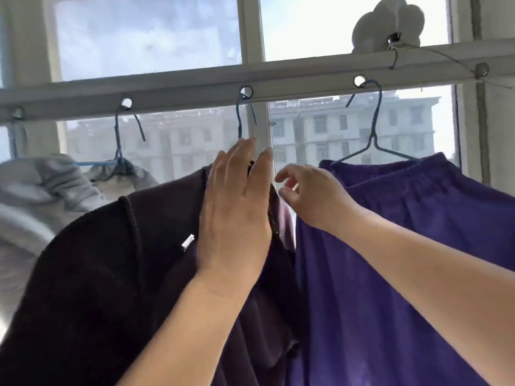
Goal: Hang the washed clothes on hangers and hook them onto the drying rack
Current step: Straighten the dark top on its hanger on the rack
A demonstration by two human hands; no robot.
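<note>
Your left hand (234, 207) lay flat, fingers spread, on the soft, limp dark hoodie (111, 274) at frame centre; right hand (309, 196) hovered half-curled, empty. Grip at the collar.

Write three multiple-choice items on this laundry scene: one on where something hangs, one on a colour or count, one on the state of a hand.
1. Where is the hook of the hanger carrying the dark hoodie?
A. Through a ring hole in the rail
B. On the window handle
C. In the right hand

2. What colour is the garment on the right-most hanger?
A. Yellow
B. Purple
C. White

3. How is the left hand?
A. Clenched round a hanger
B. Open and flat against the dark hoodie
C. Out of view

Key:
1 A: the blue hanger hook passes through a ring hole in the rail, above the dark hoodie.
2 B: the purple garment hangs from the right-most hanger.
3 B: the left hand lies with fingers straight on the hoodie; the right hand holds nothing.
</note>
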